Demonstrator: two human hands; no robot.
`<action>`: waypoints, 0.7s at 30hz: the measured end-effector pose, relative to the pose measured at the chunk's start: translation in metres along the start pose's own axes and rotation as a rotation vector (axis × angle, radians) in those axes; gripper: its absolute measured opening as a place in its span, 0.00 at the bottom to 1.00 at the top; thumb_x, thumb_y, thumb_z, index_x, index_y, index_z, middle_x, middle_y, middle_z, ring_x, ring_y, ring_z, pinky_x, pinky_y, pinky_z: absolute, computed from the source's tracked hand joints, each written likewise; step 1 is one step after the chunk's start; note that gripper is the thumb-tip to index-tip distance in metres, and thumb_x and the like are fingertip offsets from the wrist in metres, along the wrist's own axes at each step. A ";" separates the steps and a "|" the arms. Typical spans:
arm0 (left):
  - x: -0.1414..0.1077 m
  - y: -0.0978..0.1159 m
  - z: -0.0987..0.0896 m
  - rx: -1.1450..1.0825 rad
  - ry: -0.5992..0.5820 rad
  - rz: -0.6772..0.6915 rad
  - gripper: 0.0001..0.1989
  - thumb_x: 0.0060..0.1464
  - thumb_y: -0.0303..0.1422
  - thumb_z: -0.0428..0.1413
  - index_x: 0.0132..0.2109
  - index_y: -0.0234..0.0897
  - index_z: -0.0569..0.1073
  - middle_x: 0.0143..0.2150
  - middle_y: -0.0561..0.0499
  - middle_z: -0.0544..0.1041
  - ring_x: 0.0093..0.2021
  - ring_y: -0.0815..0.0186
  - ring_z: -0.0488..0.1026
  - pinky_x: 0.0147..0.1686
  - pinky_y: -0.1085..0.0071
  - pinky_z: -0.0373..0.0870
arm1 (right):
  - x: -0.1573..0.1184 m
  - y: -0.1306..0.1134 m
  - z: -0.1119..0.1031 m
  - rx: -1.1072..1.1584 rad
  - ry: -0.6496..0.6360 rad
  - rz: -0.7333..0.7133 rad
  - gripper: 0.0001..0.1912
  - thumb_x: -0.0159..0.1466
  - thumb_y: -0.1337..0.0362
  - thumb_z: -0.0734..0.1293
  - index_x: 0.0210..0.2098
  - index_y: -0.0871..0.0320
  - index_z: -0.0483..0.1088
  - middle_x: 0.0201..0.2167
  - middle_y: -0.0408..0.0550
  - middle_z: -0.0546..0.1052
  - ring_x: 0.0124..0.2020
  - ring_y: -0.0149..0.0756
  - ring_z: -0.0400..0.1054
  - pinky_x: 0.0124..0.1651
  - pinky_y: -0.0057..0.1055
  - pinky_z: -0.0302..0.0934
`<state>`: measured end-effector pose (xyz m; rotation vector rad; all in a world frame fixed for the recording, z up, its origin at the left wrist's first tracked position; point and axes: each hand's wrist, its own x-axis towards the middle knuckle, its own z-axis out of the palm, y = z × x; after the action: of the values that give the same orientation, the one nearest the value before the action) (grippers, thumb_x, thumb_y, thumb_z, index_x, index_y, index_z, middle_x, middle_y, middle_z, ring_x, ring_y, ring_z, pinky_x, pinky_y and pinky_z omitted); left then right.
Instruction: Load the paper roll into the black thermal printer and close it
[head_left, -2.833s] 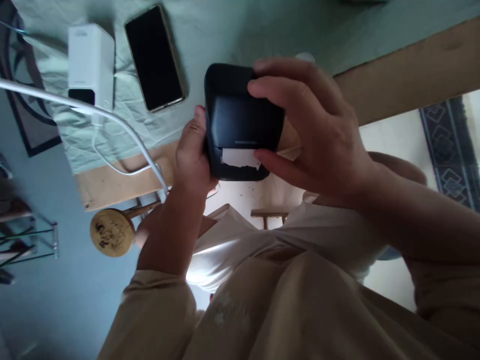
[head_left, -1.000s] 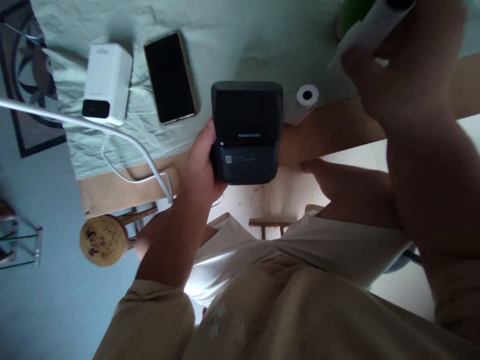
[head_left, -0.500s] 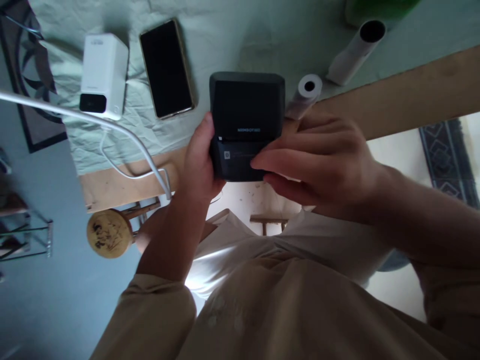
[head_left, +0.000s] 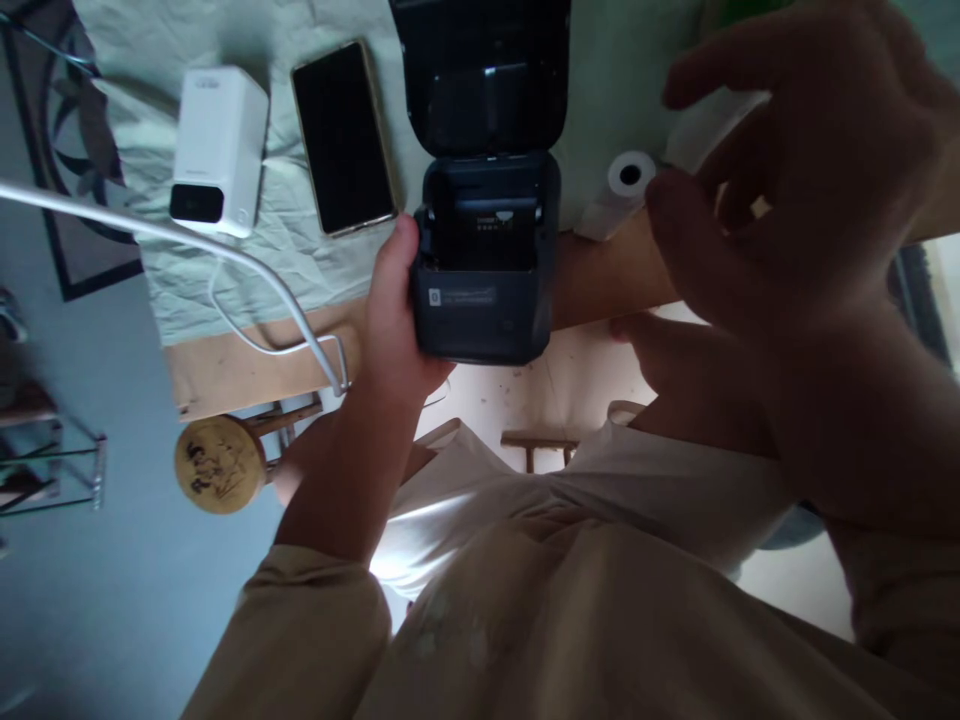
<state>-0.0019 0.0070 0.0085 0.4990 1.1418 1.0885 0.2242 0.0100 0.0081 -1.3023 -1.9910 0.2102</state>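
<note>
My left hand (head_left: 394, 320) is wrapped round the left side of a small black label printer (head_left: 484, 315), holding it at the table's edge. The printer's lid (head_left: 487, 85) stands raised and tipped back, showing a dark compartment inside with small print on its floor. Off to the right, my right hand (head_left: 810, 170) is in the air, slightly blurred, its thumb and index finger apart with nothing seen between them. Below its fingers stands a small white paper roll (head_left: 632, 175) with a dark core. Another white roll (head_left: 709, 130) is mostly hidden behind the hand.
On the pale green cloth lie a black-screened phone (head_left: 346, 135) and a white power bank (head_left: 217, 150). A white cable (head_left: 247, 262) loops over the table's left edge. A round wooden stool (head_left: 220, 465) stands below on the left. Something green (head_left: 742, 12) is at the top right.
The printer's lid has swung up from closed. My right hand has left the printer, moving right and up towards the paper rolls. My left hand keeps its hold.
</note>
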 end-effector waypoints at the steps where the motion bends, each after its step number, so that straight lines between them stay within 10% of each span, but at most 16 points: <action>1: 0.000 0.000 -0.001 0.002 0.019 0.015 0.18 0.64 0.45 0.50 0.44 0.37 0.78 0.48 0.48 0.80 0.69 0.54 0.65 0.57 0.64 0.77 | -0.001 0.003 0.001 -0.034 -0.026 0.031 0.22 0.64 0.56 0.63 0.54 0.60 0.70 0.50 0.52 0.74 0.40 0.29 0.70 0.45 0.31 0.67; 9: -0.004 0.008 0.011 0.085 0.046 -0.102 0.28 0.67 0.49 0.38 0.42 0.38 0.77 0.43 0.43 0.80 0.65 0.49 0.70 0.60 0.49 0.74 | -0.003 0.010 0.024 -0.233 -0.379 0.329 0.32 0.61 0.47 0.64 0.62 0.47 0.62 0.57 0.56 0.66 0.50 0.44 0.69 0.37 0.34 0.61; 14: -0.003 0.008 0.012 0.050 0.048 -0.150 0.26 0.66 0.48 0.40 0.44 0.39 0.78 0.47 0.44 0.81 0.66 0.49 0.67 0.66 0.54 0.68 | -0.002 0.020 0.033 -0.120 -0.233 0.208 0.25 0.58 0.56 0.69 0.56 0.50 0.70 0.46 0.49 0.74 0.43 0.34 0.69 0.41 0.31 0.62; 18: -0.003 0.006 0.009 0.032 -0.005 -0.112 0.24 0.66 0.46 0.41 0.44 0.38 0.78 0.43 0.43 0.81 0.66 0.48 0.67 0.66 0.52 0.68 | -0.002 0.012 0.029 0.290 -0.066 0.136 0.33 0.56 0.66 0.67 0.62 0.58 0.61 0.60 0.51 0.67 0.45 0.26 0.68 0.41 0.23 0.66; 21: -0.004 0.004 0.006 0.054 0.000 -0.097 0.24 0.66 0.46 0.41 0.43 0.38 0.78 0.42 0.44 0.81 0.67 0.49 0.65 0.66 0.52 0.68 | 0.005 0.004 0.027 0.752 0.070 0.443 0.33 0.53 0.69 0.64 0.59 0.60 0.59 0.55 0.49 0.69 0.39 0.23 0.68 0.27 0.18 0.65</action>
<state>0.0020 0.0068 0.0158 0.4814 1.1857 0.9758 0.2079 0.0227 -0.0108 -1.1823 -1.3173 1.0000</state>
